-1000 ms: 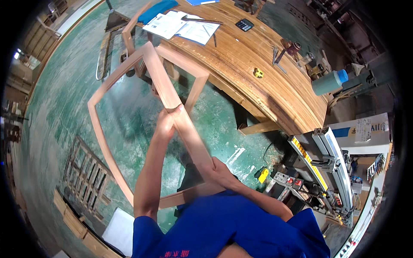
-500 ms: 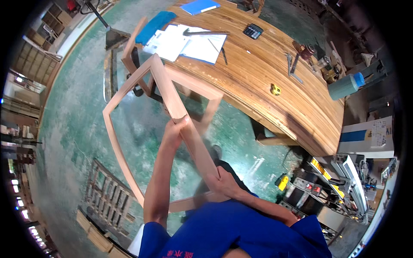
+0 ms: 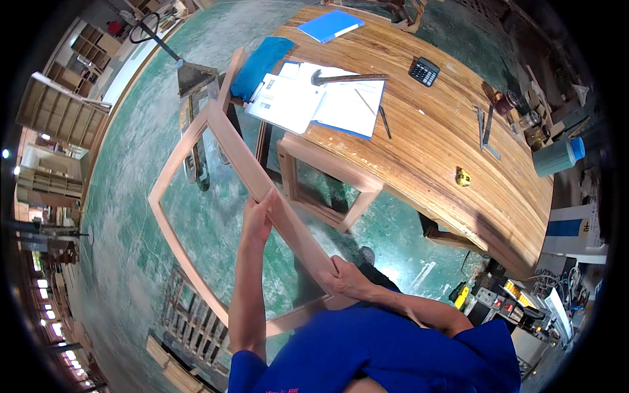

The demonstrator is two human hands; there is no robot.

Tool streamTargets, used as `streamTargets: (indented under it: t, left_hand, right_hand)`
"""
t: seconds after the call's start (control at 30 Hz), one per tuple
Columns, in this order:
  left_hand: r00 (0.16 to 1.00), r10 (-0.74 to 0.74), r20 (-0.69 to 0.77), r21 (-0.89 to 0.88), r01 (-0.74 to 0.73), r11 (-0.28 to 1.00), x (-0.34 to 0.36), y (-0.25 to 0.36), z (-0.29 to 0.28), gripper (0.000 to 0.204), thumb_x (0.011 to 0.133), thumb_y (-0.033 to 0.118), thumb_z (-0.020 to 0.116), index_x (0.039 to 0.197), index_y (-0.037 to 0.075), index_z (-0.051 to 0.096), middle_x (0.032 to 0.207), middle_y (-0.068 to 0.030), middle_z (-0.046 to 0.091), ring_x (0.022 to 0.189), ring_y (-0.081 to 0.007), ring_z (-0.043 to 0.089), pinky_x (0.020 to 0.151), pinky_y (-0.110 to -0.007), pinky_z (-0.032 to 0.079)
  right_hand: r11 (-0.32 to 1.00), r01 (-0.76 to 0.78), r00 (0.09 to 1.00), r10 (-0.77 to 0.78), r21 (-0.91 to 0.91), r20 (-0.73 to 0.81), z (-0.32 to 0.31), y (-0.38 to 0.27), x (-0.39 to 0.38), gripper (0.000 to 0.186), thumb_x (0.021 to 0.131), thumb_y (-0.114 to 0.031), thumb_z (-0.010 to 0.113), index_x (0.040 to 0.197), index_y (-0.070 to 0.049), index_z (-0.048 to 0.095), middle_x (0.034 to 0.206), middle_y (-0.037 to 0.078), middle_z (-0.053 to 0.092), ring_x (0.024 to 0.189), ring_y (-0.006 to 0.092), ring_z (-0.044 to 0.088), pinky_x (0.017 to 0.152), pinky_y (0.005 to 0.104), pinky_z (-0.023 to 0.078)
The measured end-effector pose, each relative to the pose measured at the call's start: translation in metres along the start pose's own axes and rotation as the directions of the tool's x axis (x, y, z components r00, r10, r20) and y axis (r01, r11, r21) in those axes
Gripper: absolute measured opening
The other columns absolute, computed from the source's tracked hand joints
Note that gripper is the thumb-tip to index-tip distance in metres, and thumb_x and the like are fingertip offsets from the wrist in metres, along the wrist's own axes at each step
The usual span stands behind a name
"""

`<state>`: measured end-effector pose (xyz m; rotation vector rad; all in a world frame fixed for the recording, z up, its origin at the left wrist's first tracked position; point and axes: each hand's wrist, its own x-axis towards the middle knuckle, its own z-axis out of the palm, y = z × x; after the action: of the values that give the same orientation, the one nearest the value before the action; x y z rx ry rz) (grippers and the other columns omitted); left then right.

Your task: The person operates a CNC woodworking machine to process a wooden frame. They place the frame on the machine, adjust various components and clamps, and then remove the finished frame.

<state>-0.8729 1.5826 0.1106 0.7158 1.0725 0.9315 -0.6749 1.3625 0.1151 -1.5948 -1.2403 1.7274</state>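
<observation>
A large, pale four-sided wooden frame (image 3: 241,157) is tilted in front of my body, its far corner pointing towards the table. Midway along its thick right-hand rail, my left hand (image 3: 259,213) is closed round the wood. My right hand (image 3: 347,278) grips the same rail nearer my body, close to the near corner. The frame's lower rail passes partly behind my left forearm and blue shirt. Beyond the held frame, a smaller wooden frame (image 3: 327,162) stands upright beside the table's near edge.
The wooden table (image 3: 419,141) carries papers (image 3: 285,101), a hammer (image 3: 350,78), a calculator (image 3: 424,71), a tape measure (image 3: 463,177), a square (image 3: 486,131) and a blue folder (image 3: 331,26). A pallet jack (image 3: 196,78) stands beyond. A slatted pallet (image 3: 196,314) lies on the green floor at left.
The view has shifted, so the table appears lower and farther right. The held frame's far corner has moved left, away from the smaller frame. Both hands keep their grip on the rail.
</observation>
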Motion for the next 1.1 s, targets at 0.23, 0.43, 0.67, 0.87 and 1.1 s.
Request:
streamTargets:
  t: [0.23,0.43,0.67,0.87,1.1]
  left_hand:
    - [0.987,-0.133,0.086,0.112,0.123,0.986,0.157,0.042,-0.047,0.033,0.094,0.013,0.071,0.119,-0.004,0.059,0.107,-0.0104,0.069,0.096,-0.0206,0.067,0.084,-0.035,0.054]
    - [0.959,-0.256,0.119,0.286,0.214,0.934,0.234,0.056,-0.09,0.031,0.095,0.014,0.071,0.117,-0.003,0.06,0.106,-0.0088,0.068,0.094,-0.0167,0.065,0.085,-0.033,0.051]
    - [0.957,-0.288,0.042,0.399,0.249,0.883,0.283,0.056,-0.111,0.032,0.092,0.011,0.073,0.117,-0.004,0.059,0.103,-0.0084,0.068,0.093,-0.0155,0.064,0.085,-0.031,0.052]
    - [0.923,-0.384,0.002,0.441,0.343,0.829,0.303,0.041,-0.114,0.037,0.086,0.012,0.074,0.116,-0.003,0.058,0.1,-0.0078,0.068,0.087,-0.0143,0.066,0.076,-0.03,0.055]
    - [0.897,-0.44,0.024,0.445,0.385,0.809,0.308,0.032,-0.118,0.039,0.087,0.012,0.074,0.118,-0.002,0.056,0.102,-0.0092,0.067,0.09,-0.0163,0.065,0.078,-0.031,0.055]
  right_hand:
    - [0.986,-0.062,0.983,0.088,0.155,-0.164,0.044,-0.043,0.147,0.052,0.094,-0.043,0.06,0.112,0.006,0.055,0.095,0.023,0.067,0.09,0.0264,0.067,0.078,0.0398,0.053]
    - [0.92,-0.226,0.931,0.301,0.32,-0.208,0.102,-0.064,0.234,0.047,0.095,-0.041,0.064,0.109,0.003,0.06,0.091,0.017,0.069,0.087,0.0206,0.067,0.076,0.0374,0.054]
    - [0.866,-0.341,0.884,0.428,0.365,-0.19,0.12,-0.067,0.297,0.047,0.093,-0.04,0.07,0.113,0.001,0.063,0.094,0.014,0.071,0.09,0.0164,0.066,0.079,0.036,0.053]
    - [0.745,-0.456,0.822,0.562,0.487,-0.091,0.119,-0.064,0.318,0.042,0.094,-0.035,0.071,0.114,0.001,0.064,0.095,0.008,0.07,0.088,0.0126,0.063,0.078,0.033,0.052]
    - [0.693,-0.522,0.783,0.62,0.498,-0.041,0.126,-0.05,0.32,0.039,0.092,-0.032,0.073,0.111,0.001,0.066,0.093,0.013,0.071,0.088,0.0143,0.064,0.082,0.0331,0.052]
